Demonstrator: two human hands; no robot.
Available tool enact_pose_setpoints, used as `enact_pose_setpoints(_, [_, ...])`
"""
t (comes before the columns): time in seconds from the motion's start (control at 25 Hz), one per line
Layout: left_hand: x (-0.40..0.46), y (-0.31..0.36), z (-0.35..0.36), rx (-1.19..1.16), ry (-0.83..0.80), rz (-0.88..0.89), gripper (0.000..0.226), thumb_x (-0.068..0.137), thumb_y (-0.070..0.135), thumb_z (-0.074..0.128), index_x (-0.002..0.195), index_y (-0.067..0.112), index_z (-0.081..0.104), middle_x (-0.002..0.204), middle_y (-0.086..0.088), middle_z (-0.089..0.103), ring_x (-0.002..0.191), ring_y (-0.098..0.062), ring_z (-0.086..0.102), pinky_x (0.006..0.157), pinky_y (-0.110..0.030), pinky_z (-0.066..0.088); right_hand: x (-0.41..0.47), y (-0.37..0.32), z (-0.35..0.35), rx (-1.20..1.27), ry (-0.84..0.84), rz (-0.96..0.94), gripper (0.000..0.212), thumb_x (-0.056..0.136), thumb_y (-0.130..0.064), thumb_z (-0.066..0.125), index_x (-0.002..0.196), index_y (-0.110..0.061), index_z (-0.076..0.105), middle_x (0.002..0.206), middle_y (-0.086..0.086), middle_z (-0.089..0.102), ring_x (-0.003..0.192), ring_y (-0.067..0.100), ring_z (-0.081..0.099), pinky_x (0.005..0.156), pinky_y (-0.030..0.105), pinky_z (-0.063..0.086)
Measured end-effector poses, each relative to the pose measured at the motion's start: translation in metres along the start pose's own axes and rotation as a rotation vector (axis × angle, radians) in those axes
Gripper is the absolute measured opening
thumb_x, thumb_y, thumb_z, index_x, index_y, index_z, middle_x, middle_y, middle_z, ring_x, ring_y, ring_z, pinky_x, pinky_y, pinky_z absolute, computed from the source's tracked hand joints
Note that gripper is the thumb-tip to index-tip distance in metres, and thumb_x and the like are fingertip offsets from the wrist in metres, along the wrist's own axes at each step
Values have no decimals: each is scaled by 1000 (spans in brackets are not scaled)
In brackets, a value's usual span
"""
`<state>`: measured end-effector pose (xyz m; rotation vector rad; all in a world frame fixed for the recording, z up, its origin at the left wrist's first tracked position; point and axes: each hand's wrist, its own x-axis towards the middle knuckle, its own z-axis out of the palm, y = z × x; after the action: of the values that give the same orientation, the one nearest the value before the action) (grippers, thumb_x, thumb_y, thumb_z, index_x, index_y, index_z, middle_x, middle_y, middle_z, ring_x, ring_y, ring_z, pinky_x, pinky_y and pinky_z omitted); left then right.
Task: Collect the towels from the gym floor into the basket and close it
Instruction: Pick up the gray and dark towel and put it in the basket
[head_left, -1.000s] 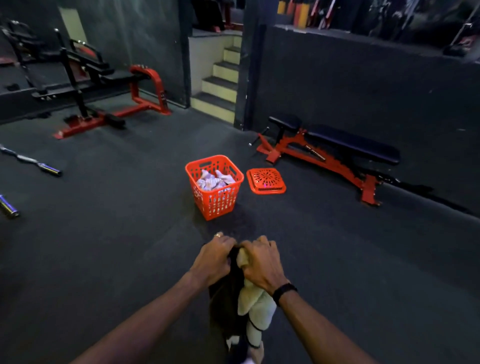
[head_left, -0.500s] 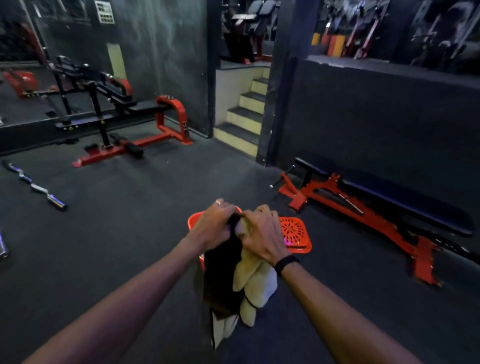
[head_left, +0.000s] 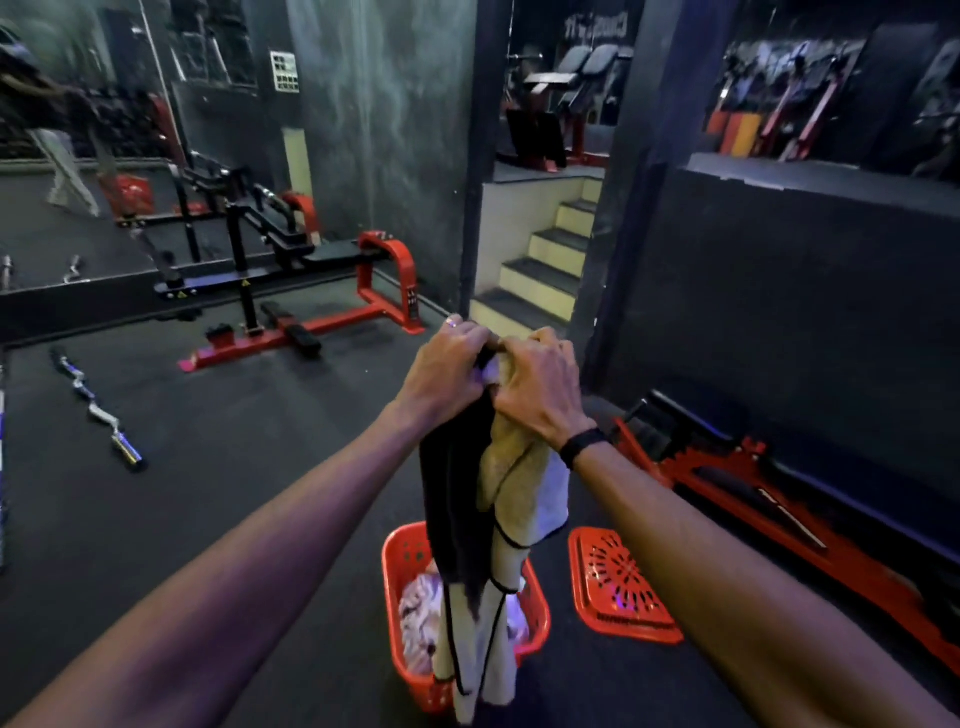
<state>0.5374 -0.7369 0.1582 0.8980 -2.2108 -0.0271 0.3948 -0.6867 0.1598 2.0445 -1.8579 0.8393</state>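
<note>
- A person's left hand (head_left: 451, 368) and right hand (head_left: 540, 387) meet knuckle to knuckle above the red basket (head_left: 410, 551), fingers of both curled tight on the top of a bundle of towels (head_left: 483, 525).
- The bundle, one dark towel beside a cream one with dark edging, hangs straight down from the hands, its lower end in front of the basket's open top.
- A pale crumpled towel (head_left: 418, 618) lies inside the basket, which stands on the dark gym floor (head_left: 249, 457).
- The basket's red perforated lid (head_left: 621, 587) lies flat on the floor just right of the basket, apart from it.
- A red-framed bench (head_left: 769, 483) sits beyond the lid to the right; a curl bar (head_left: 96, 410) lies on the floor well left of the basket.
</note>
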Motion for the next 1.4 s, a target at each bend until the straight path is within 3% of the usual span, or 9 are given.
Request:
enact_pose_setpoints(0.08, [28,-28,17,26,-16,-35,37,63,16,37,90,12,61,91,-9,67,95,-32,57,79,-45,51,32,14,26,20,2,10,32,70,-36,59,98,-22,65,82,1,66,97,25,52,84,44,41])
enact_pose_setpoints(0.28, [42,-68,66,16,-99,-141,50,61,29,25,88,7,61,91,-7,66,97,-29,53,74,-42,52,55,42,94,13,-92,41,28,67,-35,60,92,-22,63,79,4,64,94,27,52,78,39,39])
enact_pose_setpoints(0.44, [23,-85,103,34,-183,-285,23,69,13,46,86,8,61,88,-9,65,95,-30,53,73,-43,51,49,58,139,20,-240,12,26,67,-35,59,88,-21,62,79,5,63,94,29,53,76,40,38])
enact_pose_setpoints(0.52, [8,-90,123,29,-241,-331,15,70,15,53,82,8,60,84,-11,63,92,-31,54,73,-42,51,33,64,159,15,-309,9,25,67,-33,61,88,-19,60,81,8,63,94,31,54,76,41,40])
enact_pose_setpoints(0.6, [-12,-91,144,12,-371,-371,16,68,18,54,79,9,60,83,-13,65,90,-34,57,74,-43,51,12,73,182,13,-463,14,30,71,-34,61,96,-18,60,90,11,65,100,34,54,80,42,39])
enact_pose_setpoints(0.72, [-42,-86,173,-49,-616,-473,23,66,19,51,83,9,63,91,-16,71,93,-36,65,70,-40,53,-17,84,210,54,-862,78,44,79,-38,60,118,-19,57,118,10,64,121,34,49,97,48,35])
enact_pose_setpoints(0.8, [-55,-81,183,-94,-704,-549,27,67,19,51,89,9,63,97,-18,72,95,-36,66,69,-41,53,-26,87,217,80,-970,93,45,82,-35,59,123,-18,53,127,10,60,126,32,47,101,51,34])
enact_pose_setpoints(1.08, [-64,-81,196,-82,-753,-610,40,62,24,41,91,6,63,98,-22,70,96,-40,65,72,-45,55,-26,88,219,93,-973,75,34,85,-27,55,116,-13,56,124,14,63,122,34,53,98,49,38])
enact_pose_setpoints(1.4, [-69,-69,198,-68,-756,-569,21,82,15,50,96,5,62,104,-26,67,98,-43,62,73,-44,49,-42,90,212,117,-926,179,33,84,-21,55,116,-16,59,121,11,65,119,34,55,96,48,40])
